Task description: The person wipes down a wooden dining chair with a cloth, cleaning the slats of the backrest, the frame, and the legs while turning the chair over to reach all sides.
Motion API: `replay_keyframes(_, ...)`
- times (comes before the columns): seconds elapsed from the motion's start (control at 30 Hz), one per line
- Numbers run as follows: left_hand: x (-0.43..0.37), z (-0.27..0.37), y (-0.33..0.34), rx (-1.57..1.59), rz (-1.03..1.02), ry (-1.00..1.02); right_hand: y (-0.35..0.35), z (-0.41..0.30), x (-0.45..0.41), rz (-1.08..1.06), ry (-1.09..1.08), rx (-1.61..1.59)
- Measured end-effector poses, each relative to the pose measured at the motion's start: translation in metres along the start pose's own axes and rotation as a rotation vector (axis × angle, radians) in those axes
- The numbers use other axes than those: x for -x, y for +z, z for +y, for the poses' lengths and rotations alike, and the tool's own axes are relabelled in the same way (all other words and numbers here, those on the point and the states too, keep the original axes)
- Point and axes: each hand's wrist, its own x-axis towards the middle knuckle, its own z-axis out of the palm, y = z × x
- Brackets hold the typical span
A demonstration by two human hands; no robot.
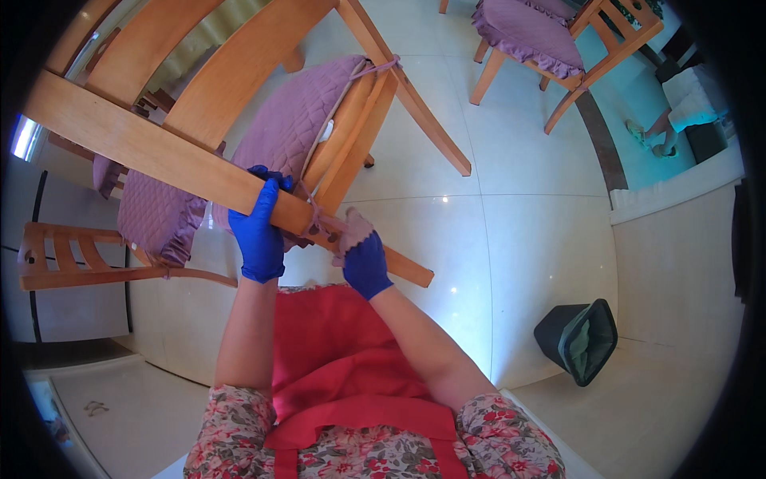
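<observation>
A wooden chair (pixel 140 143) lies tilted in front of me, its slatted back towards the upper left. Tied to it is a purple quilted seat cushion (pixel 287 120). My left hand (pixel 260 227), in a blue glove, grips the chair's back post near the seat. Beside it, a purple cushion tie (pixel 317 218) is wrapped around the post. My right hand (pixel 365 254) is at that tie, its fingers closed on the fabric; a blue glove covers the palm, and pinkish fabric hides the fingers in part.
Another chair with a purple cushion (pixel 152 218) stands at the left, and one more chair (pixel 532 36) at the upper right. A dark lined bin (pixel 574 341) sits at the lower right by the wall. A seated person's legs (pixel 664 132) show at the far right.
</observation>
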Motion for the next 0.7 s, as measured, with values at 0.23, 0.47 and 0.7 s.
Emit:
replay_keyframes(0.23,0.0,-0.002,-0.001,0.069,-0.014,-0.001,0.002,0.065,0.069,-0.052,0.26,0.101)
replay_keyframes(0.47,-0.002,-0.009,-0.01,0.027,-0.028,0.035,0.03,0.126,0.158,0.208,0.559,-0.163)
replay_keyframes(0.7,-0.001,-0.008,-0.001,0.025,0.051,0.056,0.045,0.082,0.086,0.166,0.125,0.204)
